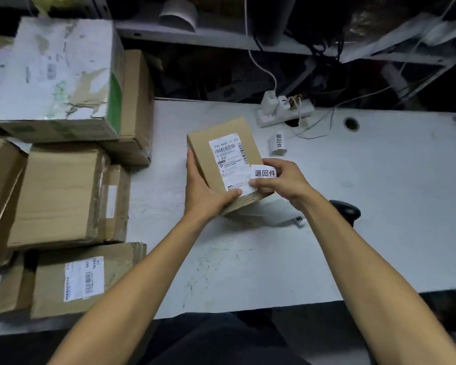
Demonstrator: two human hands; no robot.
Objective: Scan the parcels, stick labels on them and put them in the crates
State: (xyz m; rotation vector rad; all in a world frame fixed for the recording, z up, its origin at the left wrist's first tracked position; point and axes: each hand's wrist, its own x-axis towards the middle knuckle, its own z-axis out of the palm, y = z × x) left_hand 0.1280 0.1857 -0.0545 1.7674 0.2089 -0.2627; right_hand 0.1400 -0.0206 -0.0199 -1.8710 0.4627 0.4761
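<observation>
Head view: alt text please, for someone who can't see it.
Left hand holds a small parcel on a white table while the right hand pinches a white label at its shipping sticker. Stacked cardboard boxes sit at left.

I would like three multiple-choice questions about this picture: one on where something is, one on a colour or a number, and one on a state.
1. Where does the power strip lie?
A. at the far edge of the table
B. on the stacked boxes
C. under the small parcel

2. What colour is the small label with three characters?
A. yellow
B. white with black print
C. red

3. How is the small parcel held?
A. it lies untouched on the table
B. only the right hand grips it
C. the left hand grips its side while the right hand pinches the label at its edge

Answers:
1 A, it sits by the table's back edge, plugs in it.
2 B, black characters on white paper.
3 C, both hands are on it, the parcel tilted up.
</observation>
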